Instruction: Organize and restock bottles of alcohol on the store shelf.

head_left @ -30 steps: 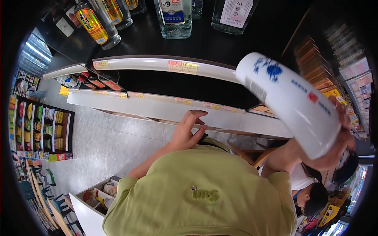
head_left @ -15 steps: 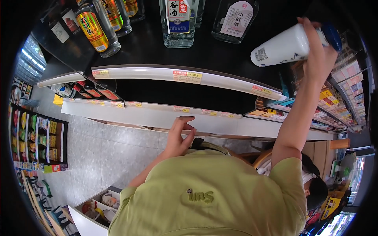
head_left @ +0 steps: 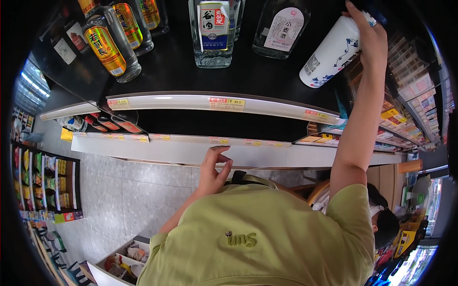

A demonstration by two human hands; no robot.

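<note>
My right hand is wrapped round the upper part of a white bottle with blue floral decoration. The bottle stands on the dark shelf top at the right, its base near the shelf's front edge. To its left are a clear flat bottle with a pale pink label and a clear square bottle with a white, red and blue label. My left hand hangs in front of the lower ledge, fingers loosely curled, thumb apart, with nothing in it.
Clear bottles with yellow-orange labels stand at the far left. Price tags line the white shelf edge. Small packs fill a rack at the right. A person is low at my right; an open drawer is at lower left.
My right hand has brought the white bottle from a strong tilt to more upright, its base now lower on the shelf. The left hand has barely moved.
</note>
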